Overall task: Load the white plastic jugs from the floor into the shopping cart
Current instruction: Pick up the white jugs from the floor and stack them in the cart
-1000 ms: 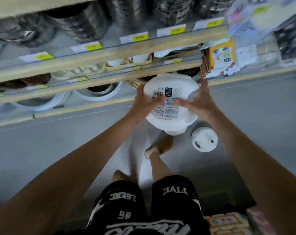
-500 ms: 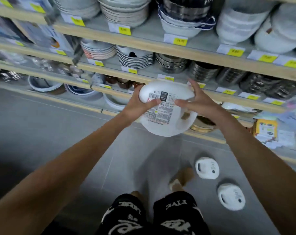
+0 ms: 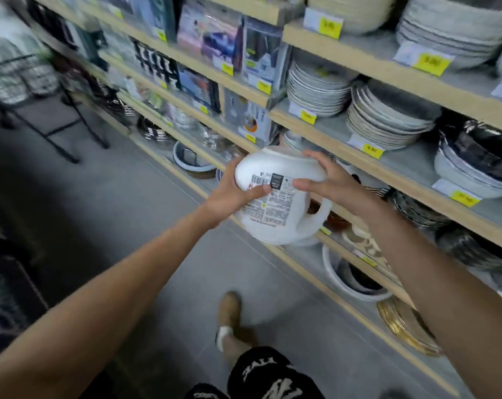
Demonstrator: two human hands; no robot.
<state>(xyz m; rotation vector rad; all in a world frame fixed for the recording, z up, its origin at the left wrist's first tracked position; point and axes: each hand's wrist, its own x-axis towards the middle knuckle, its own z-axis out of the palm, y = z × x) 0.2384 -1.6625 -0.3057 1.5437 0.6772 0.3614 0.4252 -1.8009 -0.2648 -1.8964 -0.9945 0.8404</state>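
A white jug [image 3: 281, 197] with a black-printed label, yellow price tags [image 3: 429, 63] on pale wooden shelves [image 3: 387, 70], grey floor [image 3: 146, 214], black shorts [image 3: 261, 375] lettered white.

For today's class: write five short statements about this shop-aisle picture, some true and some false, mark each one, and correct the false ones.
1. The left hand and right hand both hold the white jug. True.
2. The white jug stands on the ground. False: it is held in the air above the floor.
3. Stacked plates sit on a shelf. True.
4. The labels are red. False: the price tags are yellow.
5. The white jug lies in the cart. False: the shopping cart stands apart, far left.
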